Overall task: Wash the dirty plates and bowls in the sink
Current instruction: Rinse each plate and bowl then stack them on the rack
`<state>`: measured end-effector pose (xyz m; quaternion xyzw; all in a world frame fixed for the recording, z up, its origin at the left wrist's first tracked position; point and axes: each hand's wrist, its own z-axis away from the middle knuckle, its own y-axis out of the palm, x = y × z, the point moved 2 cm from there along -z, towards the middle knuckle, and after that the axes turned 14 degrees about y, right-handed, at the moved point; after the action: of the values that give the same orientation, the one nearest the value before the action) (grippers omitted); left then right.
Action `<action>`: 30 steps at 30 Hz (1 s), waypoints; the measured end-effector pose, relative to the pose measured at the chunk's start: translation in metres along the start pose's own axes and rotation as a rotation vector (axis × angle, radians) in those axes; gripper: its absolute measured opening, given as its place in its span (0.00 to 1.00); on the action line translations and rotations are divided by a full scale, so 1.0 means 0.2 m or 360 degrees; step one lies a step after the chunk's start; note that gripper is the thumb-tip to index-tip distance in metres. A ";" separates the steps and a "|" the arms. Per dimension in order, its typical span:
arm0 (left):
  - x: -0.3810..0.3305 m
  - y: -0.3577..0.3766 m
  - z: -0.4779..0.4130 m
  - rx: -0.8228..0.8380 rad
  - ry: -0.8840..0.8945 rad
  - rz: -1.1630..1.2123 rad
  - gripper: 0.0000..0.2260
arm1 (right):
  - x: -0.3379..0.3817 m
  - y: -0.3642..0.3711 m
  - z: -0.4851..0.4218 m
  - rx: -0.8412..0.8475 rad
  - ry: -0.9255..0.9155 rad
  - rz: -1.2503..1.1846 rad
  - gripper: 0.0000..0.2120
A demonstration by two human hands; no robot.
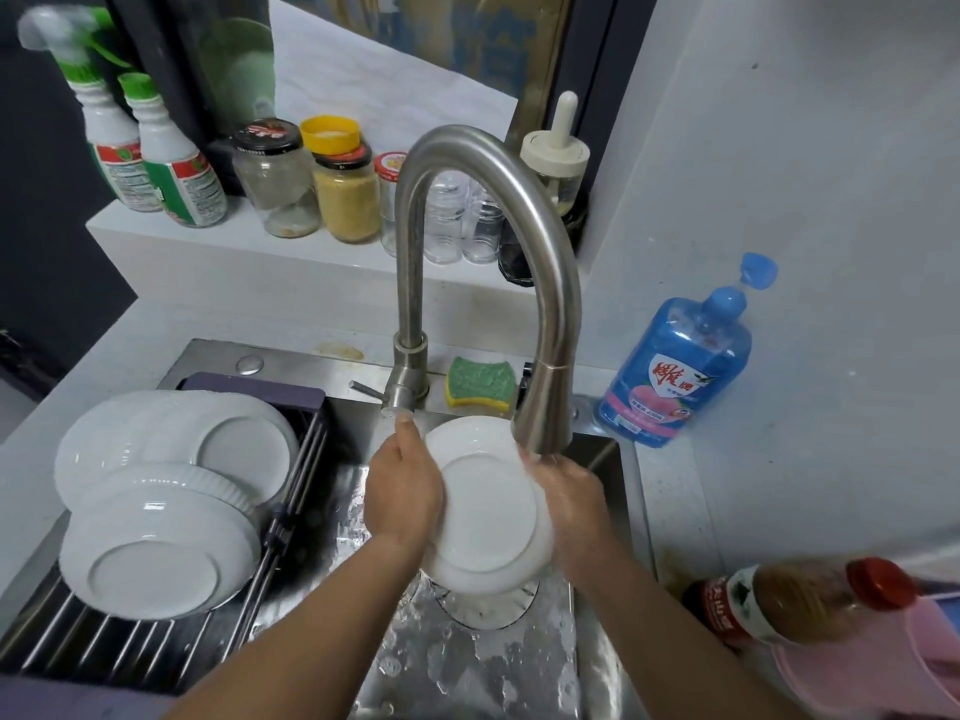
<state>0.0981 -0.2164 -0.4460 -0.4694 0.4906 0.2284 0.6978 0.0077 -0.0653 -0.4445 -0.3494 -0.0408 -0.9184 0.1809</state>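
Head view down onto a steel sink (597,657), set directly beneath the faucet (524,215). Left of the faucet, across the basin, a roll-up rack (130,662) carrying upturned white dishes (166,517), leaning one on another, apparently finished. Under the faucet's spout, tilted on edge above the drain with its foot ring toward the camera, the white plate (488,511), wet, with water running onto its right rim. Left of the spout, the left hand (402,491) gripping the plate's left rim, fingers curled round behind it, one digit raised toward the faucet's base. Right beneath the spout, the right hand (571,498) gripping the opposite rim, fingers bent round the edge, exact lie blurred by the water. Right of the faucet, on the counter, a blue detergent bottle (675,366), cap flipped open. Just behind the spout, beside the faucet's base, a green-and-yellow sponge (480,389), untouched. Probably the rinsing step. Likely a stiff, brittle thing of moderate weight, glazed and slick while wet, so prone to sliding out of a one-sided pinch. Best held as now, at two opposite rim points, fingers hooked behind and thumbs in front, kept low below the faucet and clear of its steel spout to avoid chipping.
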 end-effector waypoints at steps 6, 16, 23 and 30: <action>0.11 0.11 0.21 -0.0312 -0.0460 0.0522 0.24 | -0.09 0.08 0.02 -0.0205 0.0185 -0.0474 0.14; 0.28 0.18 0.11 -0.0147 -0.0951 0.0883 0.31 | -0.11 -0.01 0.01 0.0377 0.0119 -0.0458 0.29; 0.31 0.10 0.09 0.0555 -0.1029 0.0866 0.31 | -0.12 -0.01 0.10 0.0571 -0.0178 0.0029 0.12; 0.27 -0.06 0.02 0.0958 -0.1426 0.1368 0.42 | -0.23 0.01 0.13 0.0467 -0.0664 0.1057 0.11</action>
<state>0.1310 -0.2253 -0.4889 0.1204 0.3394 0.5106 0.7808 0.0559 -0.0482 -0.4555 -0.4925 -0.0920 -0.7042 0.5030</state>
